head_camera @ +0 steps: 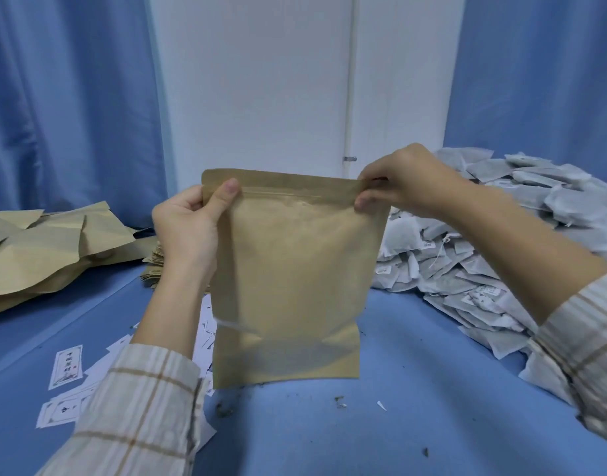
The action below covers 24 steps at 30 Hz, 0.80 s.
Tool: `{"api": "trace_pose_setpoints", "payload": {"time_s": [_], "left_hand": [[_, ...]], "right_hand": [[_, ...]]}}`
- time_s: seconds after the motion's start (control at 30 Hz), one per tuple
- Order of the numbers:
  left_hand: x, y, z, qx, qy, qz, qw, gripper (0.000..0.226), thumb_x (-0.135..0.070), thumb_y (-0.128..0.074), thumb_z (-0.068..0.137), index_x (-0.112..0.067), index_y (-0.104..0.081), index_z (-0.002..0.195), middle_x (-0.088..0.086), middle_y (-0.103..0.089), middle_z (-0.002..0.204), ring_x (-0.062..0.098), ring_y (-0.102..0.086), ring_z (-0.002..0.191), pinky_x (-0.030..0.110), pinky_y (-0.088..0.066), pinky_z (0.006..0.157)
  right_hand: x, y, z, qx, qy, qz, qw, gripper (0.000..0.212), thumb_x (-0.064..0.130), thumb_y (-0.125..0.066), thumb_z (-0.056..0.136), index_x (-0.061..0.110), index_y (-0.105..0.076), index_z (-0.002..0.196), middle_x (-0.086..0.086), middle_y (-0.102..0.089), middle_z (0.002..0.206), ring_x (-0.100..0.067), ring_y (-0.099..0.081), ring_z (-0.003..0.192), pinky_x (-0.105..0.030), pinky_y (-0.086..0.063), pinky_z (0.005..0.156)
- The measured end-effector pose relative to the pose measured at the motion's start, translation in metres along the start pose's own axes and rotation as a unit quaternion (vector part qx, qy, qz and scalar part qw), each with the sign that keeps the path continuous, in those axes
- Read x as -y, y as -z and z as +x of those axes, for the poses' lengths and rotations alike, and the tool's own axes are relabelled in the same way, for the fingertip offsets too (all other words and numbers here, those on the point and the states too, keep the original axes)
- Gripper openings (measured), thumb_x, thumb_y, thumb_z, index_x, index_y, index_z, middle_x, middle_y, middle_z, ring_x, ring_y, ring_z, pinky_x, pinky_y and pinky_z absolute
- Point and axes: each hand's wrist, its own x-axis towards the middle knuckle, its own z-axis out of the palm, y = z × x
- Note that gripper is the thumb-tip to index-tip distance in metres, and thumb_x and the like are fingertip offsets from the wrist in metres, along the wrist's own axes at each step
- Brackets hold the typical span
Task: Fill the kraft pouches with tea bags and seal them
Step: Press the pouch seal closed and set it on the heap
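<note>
Kraft pouch (295, 269) — our left hand (188, 228) and right hand (398, 180) are pinching its top corners upright, likely to press the zip.

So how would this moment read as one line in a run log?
step: sealing | left hand: pinches pouch top corner | right hand: pinches other corner | tea bags: right

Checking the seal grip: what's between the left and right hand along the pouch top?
In the head view, only the kraft pouch spans there: its zip strip runs from the left hand, thumb on it, to the right hand, whose fingers pinch it.
</note>
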Motion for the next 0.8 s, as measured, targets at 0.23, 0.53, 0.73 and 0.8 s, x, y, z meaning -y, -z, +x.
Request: {"api": "trace_pose_setpoints", "payload": {"time_s": [0.23,0.53,0.73,0.8], "left_hand": [[-0.016,0.004,-0.008,-0.036,-0.095,0.04,0.994,0.054,-0.028,-0.075,0.079,0.013,-0.044,0.061,0.012,-0.026,0.07,0.029,-0.019,0.071,0.039,-0.015,0.066],[-0.008,-0.03,-0.104,0.082,-0.539,0.184,0.818,0.01,0.004,-0.07,0.078,-0.003,-0.074,0.084,0.003,-0.072,0.087,0.014,-0.066,0.082,0.023,-0.053,0.075],[0.043,-0.044,-0.182,0.194,-0.574,0.21,0.767,0.011,0.013,-0.072,0.07,0.004,-0.07,0.076,0.013,-0.069,0.082,0.025,-0.065,0.067,0.031,-0.051,0.054],[0.056,-0.045,-0.2,0.224,-0.554,0.205,0.775,0.015,0.016,-0.072,0.068,0.003,-0.068,0.073,0.011,-0.068,0.08,0.024,-0.063,0.068,0.031,-0.051,0.055]], "right_hand": [[0.0,-0.013,-0.011,-0.107,-0.054,-0.008,0.993,0.049,0.056,-0.065,0.073,0.007,-0.06,0.068,0.0,-0.045,0.051,-0.016,-0.042,0.053,-0.027,-0.032,0.055],[0.029,-0.054,-0.067,0.081,-0.293,0.787,0.537,0.089,0.075,-0.048,0.068,0.002,-0.054,0.118,-0.026,-0.063,0.112,-0.041,-0.066,0.092,-0.052,-0.056,0.069],[0.013,-0.088,-0.134,0.136,-0.405,0.736,0.526,0.024,-0.002,-0.033,0.092,-0.005,-0.057,0.094,-0.017,-0.068,0.072,-0.024,-0.068,0.061,-0.029,-0.057,0.053],[0.005,-0.099,-0.15,0.105,-0.411,0.729,0.538,0.024,-0.007,-0.033,0.092,-0.004,-0.057,0.096,-0.015,-0.07,0.073,-0.022,-0.069,0.063,-0.03,-0.058,0.057]]}}
